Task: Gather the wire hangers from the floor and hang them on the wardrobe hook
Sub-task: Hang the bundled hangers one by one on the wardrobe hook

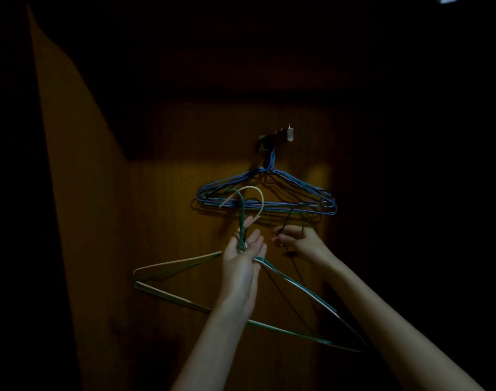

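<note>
The hanging step is in hand: a bundle of blue hangers (266,193) is already hung on the wardrobe hook (278,138), and a second bundle of green and cream hangers (201,280) is held below and to the left of that hook. Its necks are held against the left hand (242,249), the fingers lying nearly straight. A dark hanger (290,266) is pinched by the right hand (299,241) directly below the hook (its outline is mostly lost in shadow). Next, the curved tops must be raised above the hook and lowered onto it.
</note>
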The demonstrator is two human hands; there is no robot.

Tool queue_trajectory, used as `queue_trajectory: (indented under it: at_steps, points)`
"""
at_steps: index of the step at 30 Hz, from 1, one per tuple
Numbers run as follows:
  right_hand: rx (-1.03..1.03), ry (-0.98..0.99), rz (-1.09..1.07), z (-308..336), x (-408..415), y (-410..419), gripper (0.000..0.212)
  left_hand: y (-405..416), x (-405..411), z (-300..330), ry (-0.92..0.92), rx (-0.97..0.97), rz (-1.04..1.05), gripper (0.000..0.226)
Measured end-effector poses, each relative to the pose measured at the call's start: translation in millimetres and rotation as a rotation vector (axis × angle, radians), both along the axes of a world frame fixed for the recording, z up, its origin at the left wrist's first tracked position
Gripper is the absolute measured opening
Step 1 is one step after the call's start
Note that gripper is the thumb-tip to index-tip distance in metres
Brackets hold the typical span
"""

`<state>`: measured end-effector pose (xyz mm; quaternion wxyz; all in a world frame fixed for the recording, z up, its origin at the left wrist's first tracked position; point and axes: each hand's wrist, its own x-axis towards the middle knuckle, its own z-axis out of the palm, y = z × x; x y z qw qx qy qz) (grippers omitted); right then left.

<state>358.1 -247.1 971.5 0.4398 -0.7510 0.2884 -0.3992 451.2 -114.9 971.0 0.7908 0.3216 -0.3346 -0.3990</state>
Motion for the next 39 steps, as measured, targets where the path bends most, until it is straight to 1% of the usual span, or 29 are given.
queue_trajectory:
  at_steps: [7, 11, 14, 16, 19, 21, 25, 27, 31, 34, 37, 39]
  points:
    - [-0.253, 0.185, -0.135, -8, 0, -1, 0.023, 6, 0, -4, 0.025, 0.003, 0.001, 0.041]
    - [-0.444, 0.372, -0.234, -13, -1, -4, 0.026, 7, 3, -6, 0.031, 0.007, 0.023, 0.043]
    - [-0.478, 0.419, -0.285, -15, -3, -6, 0.023, 9, 8, -6, 0.031, 0.004, 0.046, 0.043]
    - [-0.496, 0.367, -0.285, -12, -2, -5, 0.021, 9, 9, -5, 0.03, 0.005, 0.056, 0.043]
    - [-0.43, 0.16, -0.256, -1, -1, 3, 0.022, 9, 8, -4, 0.022, 0.002, 0.062, 0.043]
    - [-0.398, 0.056, -0.252, 8, -2, 9, 0.021, 9, 7, -4, 0.012, 0.004, 0.058, 0.044]
    - [-0.357, -0.093, -0.209, 25, 1, 22, 0.008, 4, 3, -3, 0.022, 0.002, 0.044, 0.043]
    - [-0.311, -0.152, -0.164, 30, 5, 27, 0.007, 0, 0, -2, 0.021, 0.002, 0.029, 0.042]
    - [-0.274, -0.094, -0.081, 29, 14, 32, 0.01, -8, -4, -1, 0.027, -0.005, 0.022, 0.043]
    - [-0.277, -0.031, -0.07, 24, 11, 30, 0.013, -11, -2, -1, 0.053, -0.01, 0.028, 0.041]
    - [-0.256, -0.037, -0.066, 19, -1, 26, 0.016, -17, 0, 1, 0.075, -0.018, 0.032, 0.04]
    - [-0.244, -0.056, -0.068, 15, -11, 23, 0.013, -21, 1, 4, 0.085, -0.032, 0.035, 0.041]
